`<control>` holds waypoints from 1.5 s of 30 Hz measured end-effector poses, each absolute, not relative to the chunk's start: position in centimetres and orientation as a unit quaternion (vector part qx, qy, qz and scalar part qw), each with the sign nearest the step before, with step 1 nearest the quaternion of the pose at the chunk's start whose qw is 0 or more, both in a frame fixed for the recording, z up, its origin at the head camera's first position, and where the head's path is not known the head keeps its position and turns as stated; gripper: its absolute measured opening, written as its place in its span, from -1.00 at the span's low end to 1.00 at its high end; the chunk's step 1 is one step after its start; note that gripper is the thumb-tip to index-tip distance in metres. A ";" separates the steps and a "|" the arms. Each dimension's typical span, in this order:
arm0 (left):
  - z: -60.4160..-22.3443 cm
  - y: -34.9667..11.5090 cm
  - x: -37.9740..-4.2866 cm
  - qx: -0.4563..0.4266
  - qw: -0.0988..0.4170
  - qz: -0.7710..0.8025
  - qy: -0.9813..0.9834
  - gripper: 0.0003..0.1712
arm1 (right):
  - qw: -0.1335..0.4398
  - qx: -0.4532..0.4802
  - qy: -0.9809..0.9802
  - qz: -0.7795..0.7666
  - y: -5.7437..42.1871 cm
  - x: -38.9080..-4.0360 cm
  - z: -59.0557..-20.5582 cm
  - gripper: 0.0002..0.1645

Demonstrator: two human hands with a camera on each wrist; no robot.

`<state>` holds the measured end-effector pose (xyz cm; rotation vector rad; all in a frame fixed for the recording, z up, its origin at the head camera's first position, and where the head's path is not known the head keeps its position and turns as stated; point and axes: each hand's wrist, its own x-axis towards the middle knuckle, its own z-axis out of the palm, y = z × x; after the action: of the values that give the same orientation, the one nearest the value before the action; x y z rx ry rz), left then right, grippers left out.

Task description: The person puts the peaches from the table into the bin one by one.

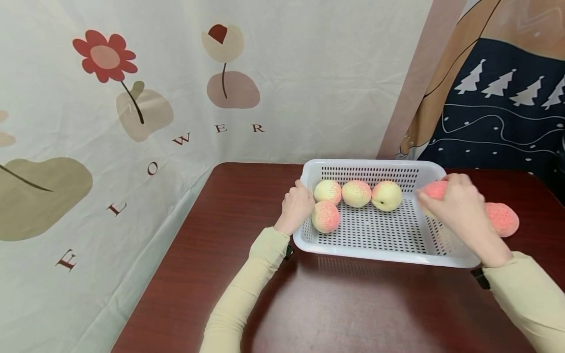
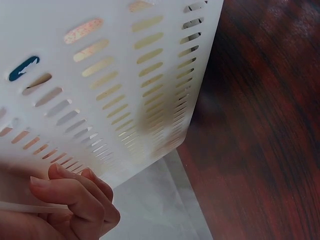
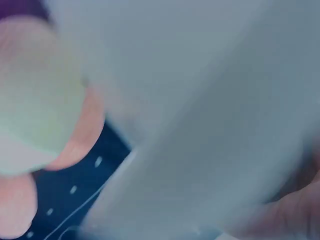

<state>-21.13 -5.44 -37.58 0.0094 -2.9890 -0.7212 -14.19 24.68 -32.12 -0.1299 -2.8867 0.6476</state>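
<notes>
On the dark table stands a white plastic basket (image 1: pixel 366 252) with slotted walls. My left hand (image 1: pixel 296 206) grips its left rim, the fingers curled over the edge; in the left wrist view those fingers (image 2: pixel 82 192) bend at the basket's outer wall (image 2: pixel 65 150). Over the right rim, my right hand (image 1: pixel 461 206) holds a pink peach (image 1: pixel 434 190), partly hidden by the thumb and palm. Inside the basket, three peaches (image 1: pixel 356 193) line the back and another peach (image 1: pixel 325 216) lies at front left. Motion blurs the right wrist view.
Beyond the basket's right side, behind my right wrist, more pink peach (image 1: pixel 503 219) shows on the table (image 1: pixel 247 206). A printed cloth (image 1: pixel 309 88) with flowers and letters hangs along the back and left. A dark blue cloth area (image 1: pixel 499 127) with white trees is at the right.
</notes>
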 end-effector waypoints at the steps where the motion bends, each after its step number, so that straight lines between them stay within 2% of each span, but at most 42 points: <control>1: -37.6 -5.4 -21.1 0.003 0.034 -0.234 -0.972 -0.69 | 0.095 -0.027 -0.973 0.209 24.0 -14.2 -32.2 -0.14; 8: -37.6 -5.5 -21.1 0.005 0.025 -0.233 -0.972 -0.68 | 0.150 0.056 -0.971 0.179 20.3 -14.2 -33.8 -0.36; 18: -37.6 -5.4 -21.2 0.003 0.033 -0.233 -0.972 -0.68 | 0.074 0.068 -0.977 0.186 17.2 -14.4 -35.3 -0.20; 24: -37.6 -5.4 -21.2 0.004 0.034 -0.235 -0.971 -0.69 | 0.005 0.049 -0.978 0.204 15.7 -14.4 -35.9 -0.11; 32: -37.6 -5.5 -21.1 0.001 0.036 -0.230 -0.973 -0.69 | -0.031 0.046 -0.964 0.261 14.6 -14.6 -37.2 0.02; 38: -37.3 -5.4 -21.1 0.004 0.037 -0.229 -0.973 -0.67 | -0.045 0.074 -0.956 0.279 14.3 -14.8 -37.6 -0.16; 45: -37.5 -5.4 -21.1 0.005 0.032 -0.230 -0.973 -0.68 | -0.016 0.120 -0.960 0.251 14.1 -14.9 -38.2 -0.26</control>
<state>-21.12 -5.41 -37.46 0.0144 -2.9951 -0.7073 -14.86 14.13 -38.19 0.3824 -3.0485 0.7976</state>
